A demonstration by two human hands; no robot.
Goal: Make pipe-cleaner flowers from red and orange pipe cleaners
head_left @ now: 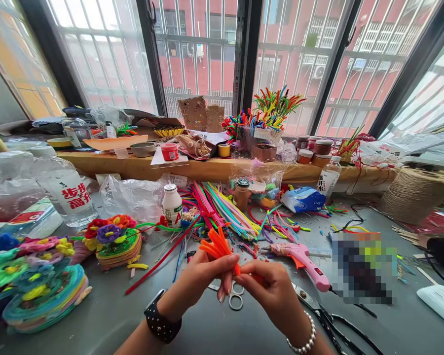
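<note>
My left hand, with a black watch on its wrist, and my right hand, with a pearl bracelet, meet above the grey table. Both pinch a bundle of short orange pipe cleaners that fans up and to the left from my fingers. Small scissors lie on the table just beneath my hands. A pink glue gun rests to the right of my right hand.
Loose pipe cleaners in many colours cover the table's middle. Finished pipe-cleaner flower pieces and coiled discs sit at left, near a water bottle. A twine spool stands at right. The wooden sill holds jars and cups.
</note>
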